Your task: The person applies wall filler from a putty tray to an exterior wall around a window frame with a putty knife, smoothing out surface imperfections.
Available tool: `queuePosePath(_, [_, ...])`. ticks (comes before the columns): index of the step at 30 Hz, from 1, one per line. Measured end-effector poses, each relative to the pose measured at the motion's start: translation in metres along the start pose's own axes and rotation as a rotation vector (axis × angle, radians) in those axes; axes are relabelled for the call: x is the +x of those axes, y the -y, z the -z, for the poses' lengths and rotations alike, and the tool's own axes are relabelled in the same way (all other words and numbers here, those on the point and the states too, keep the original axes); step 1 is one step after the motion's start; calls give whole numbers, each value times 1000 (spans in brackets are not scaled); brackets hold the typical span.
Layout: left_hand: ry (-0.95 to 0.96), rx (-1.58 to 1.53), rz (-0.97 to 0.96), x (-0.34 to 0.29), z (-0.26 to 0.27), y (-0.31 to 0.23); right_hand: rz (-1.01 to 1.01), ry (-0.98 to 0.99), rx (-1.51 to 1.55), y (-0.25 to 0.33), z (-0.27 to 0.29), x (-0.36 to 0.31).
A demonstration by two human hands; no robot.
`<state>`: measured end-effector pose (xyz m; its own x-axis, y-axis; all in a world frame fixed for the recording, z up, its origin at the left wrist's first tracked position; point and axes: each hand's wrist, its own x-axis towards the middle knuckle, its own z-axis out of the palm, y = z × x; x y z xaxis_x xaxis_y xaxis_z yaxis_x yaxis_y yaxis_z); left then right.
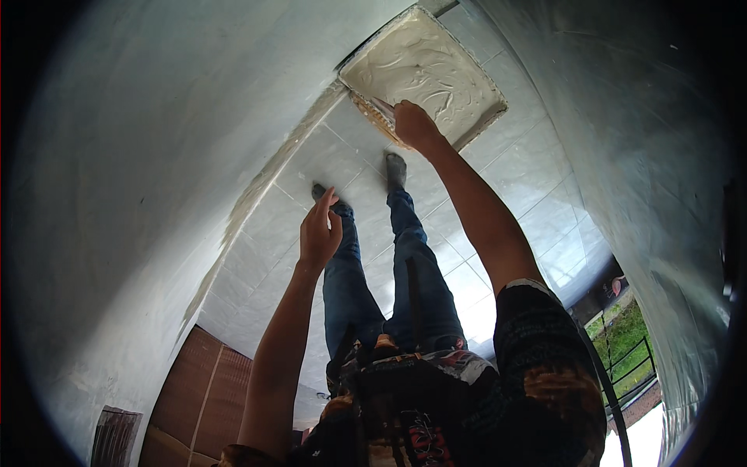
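A rectangular tray full of thick cream-coloured plaster lies at the far end, close to the left wall. My right hand reaches over its near left corner, fingers closed round the handle of a trowel. The trowel's brownish, plaster-smeared long edge shows beside the tray's rim; my fist hides part of the tool. My left hand hangs in the air over my left foot, fingers stretched and apart, with nothing in it.
A grey smooth wall rises on the left, with plaster smears along its foot. Pale floor tiles lie under my shoes. Grey sheeting hangs on the right. Brown panels stand at lower left; an opening with a railing lies at lower right.
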<state>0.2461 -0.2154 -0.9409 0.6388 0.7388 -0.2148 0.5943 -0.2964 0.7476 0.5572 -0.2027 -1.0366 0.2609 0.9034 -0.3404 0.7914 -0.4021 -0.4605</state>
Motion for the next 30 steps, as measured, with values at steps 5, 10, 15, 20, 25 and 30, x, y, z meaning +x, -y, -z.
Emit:
queuePosePath(5, [-20,2,14,-2,0,1,23,85,38,21,14,19])
queuePosePath(10, [-9,-24,23,-3,-7,1,-88,162,73,11,13,18])
queuePosePath(15, [-12,-13,58,-10,-7,5,-149,127,137,-4,26,17])
queuePosePath(20, [-21,-12,61,-13,-9,11,-152,72,182,-11,14,10])
queuePosePath(25, [-21,0,85,-13,-9,11,-156,35,180,-7,-1,9])
queuePosePath(30, [-10,-6,97,-14,-8,11,-146,46,146,1,-3,12])
